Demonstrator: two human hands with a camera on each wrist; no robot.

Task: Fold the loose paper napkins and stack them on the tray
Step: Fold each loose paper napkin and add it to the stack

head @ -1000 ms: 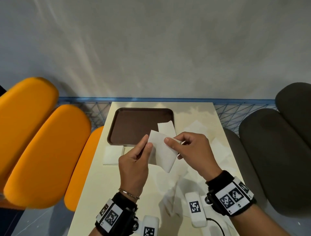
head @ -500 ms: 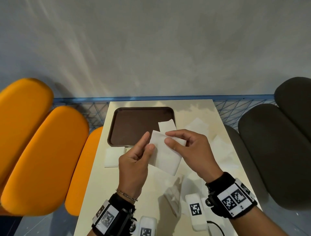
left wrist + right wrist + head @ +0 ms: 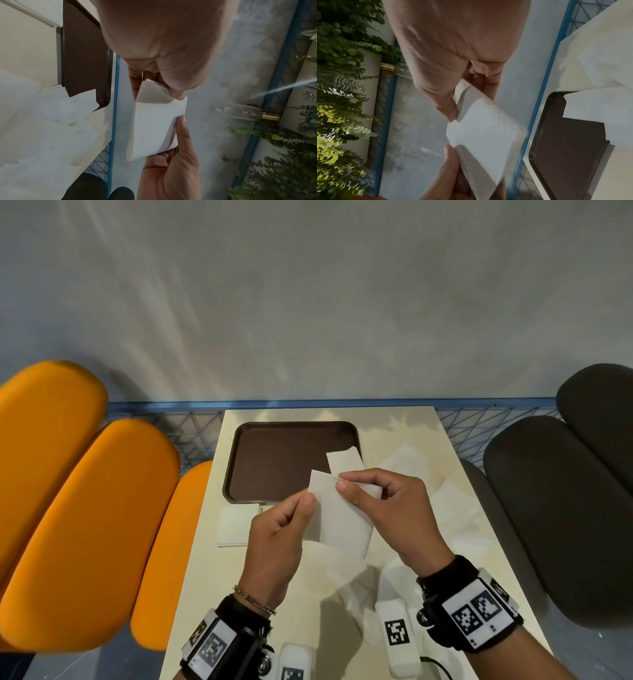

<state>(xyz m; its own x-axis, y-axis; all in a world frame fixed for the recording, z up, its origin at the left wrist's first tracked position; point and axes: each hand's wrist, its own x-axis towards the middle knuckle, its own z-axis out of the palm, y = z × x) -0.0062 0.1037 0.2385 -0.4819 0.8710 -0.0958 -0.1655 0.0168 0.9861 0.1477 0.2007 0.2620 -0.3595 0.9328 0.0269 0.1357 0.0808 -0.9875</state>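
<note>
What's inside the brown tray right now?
One white napkin lies across the right rim of the brown tray, partly inside, partly on the table. The held napkin and right hand cover the tray's near right corner.

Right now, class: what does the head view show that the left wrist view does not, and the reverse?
Head view only: the orange seats, the wrist markers, and a folded napkin just before the tray's near edge. Left wrist view only: green plants and a glass tube with a brass end. Both: the held napkin pinched by the left hand and right hand, and the brown tray.
</note>
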